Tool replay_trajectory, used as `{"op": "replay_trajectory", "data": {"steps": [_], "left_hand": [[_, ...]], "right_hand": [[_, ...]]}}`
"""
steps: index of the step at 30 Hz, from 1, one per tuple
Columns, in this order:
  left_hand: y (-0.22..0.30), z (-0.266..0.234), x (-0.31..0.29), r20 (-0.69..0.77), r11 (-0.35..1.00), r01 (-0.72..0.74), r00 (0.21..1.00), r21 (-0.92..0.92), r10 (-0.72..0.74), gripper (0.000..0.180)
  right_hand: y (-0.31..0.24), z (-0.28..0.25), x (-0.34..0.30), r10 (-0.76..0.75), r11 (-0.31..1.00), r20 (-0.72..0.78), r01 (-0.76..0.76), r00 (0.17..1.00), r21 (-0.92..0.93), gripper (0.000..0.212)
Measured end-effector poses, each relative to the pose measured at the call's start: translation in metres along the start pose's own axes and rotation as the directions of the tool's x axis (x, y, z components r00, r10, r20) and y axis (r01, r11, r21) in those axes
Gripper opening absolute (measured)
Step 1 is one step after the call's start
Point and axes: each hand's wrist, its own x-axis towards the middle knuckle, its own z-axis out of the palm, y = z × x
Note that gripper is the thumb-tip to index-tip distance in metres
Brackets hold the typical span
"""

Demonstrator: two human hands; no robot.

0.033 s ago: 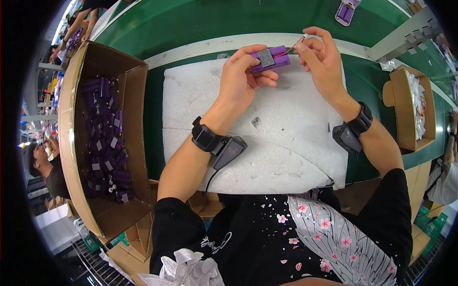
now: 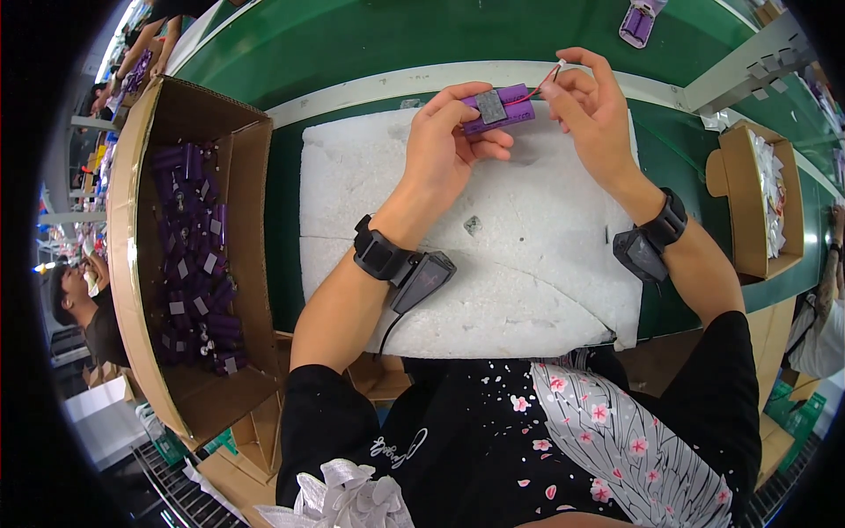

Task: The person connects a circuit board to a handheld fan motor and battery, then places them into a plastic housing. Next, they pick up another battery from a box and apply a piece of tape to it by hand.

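Observation:
Above the far edge of a white foam board, my left hand grips a purple battery pack between thumb and fingers. A grey square pad sits on the pack's upper face. Red and dark wires run from its right end up to a small white connector. My right hand pinches these wires close to the connector, thumb against fingers. Both wrists carry black strapped-on devices.
To the left stands a cardboard box holding many purple battery packs. A smaller cardboard box with white pieces is at the right. Past the pale rail, a purple-and-white part lies on the green surface. Other people are at both sides.
My right hand and the connector have shifted very slightly. The left hand and the battery pack stay where they were.

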Motion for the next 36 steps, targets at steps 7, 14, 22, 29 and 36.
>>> {"op": "replay_trajectory", "data": {"steps": [7,14,22,29,36], "left_hand": [[-0.0006,0.0001,-0.0001,0.01,1.0,0.0,1.0,0.01,0.0,0.03],[-0.0009,-0.0002,0.0002,0.01,1.0,-0.002,1.0,0.012,0.002,0.03],[-0.0024,-0.0014,0.002,0.042,1.0,0.009,0.999,0.018,-0.009,0.029],[-0.0031,-0.0027,0.0014,0.057,1.0,0.027,0.998,0.014,-0.028,0.027],[-0.0039,-0.0037,0.002,0.071,0.999,0.029,0.997,0.023,-0.03,0.027]], "right_hand": [[-0.0042,0.0006,-0.0016,-0.06,0.989,0.111,0.074,0.992,-0.129,0.038],[-0.0012,-0.0026,-0.0011,-0.084,0.979,0.079,0.097,0.993,-0.178,0.025],[-0.0023,-0.0033,-0.0021,-0.135,0.961,0.066,0.147,0.989,-0.234,0.018],[-0.0019,-0.0044,-0.0039,-0.156,0.949,0.094,0.176,0.983,-0.263,0.011],[-0.0027,-0.0063,-0.0043,-0.119,0.945,0.135,0.155,0.984,-0.288,0.009]]}}
